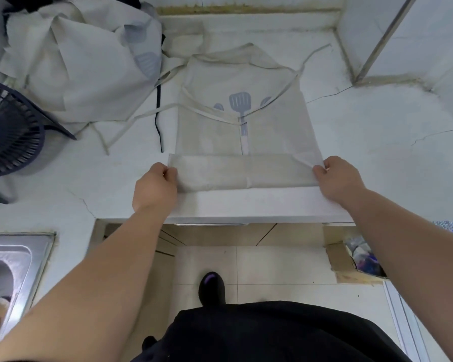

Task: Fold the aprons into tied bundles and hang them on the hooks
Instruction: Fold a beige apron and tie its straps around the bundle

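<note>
Two hands pinch one apron; one heap nearby.

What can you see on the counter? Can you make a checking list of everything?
Surface: white counter, cracked in places.
Job's things: beige apron laid flat, near end folded into a band; crumpled aprons heaped far left.
Clutter: dark fan at left edge.
Grippers: left hand and right hand pinch the band's two ends.
Cables: thin black cord beside the apron.
Surroundings: steel sink lower left; cardboard box on tiled floor; hooks not seen.
</note>
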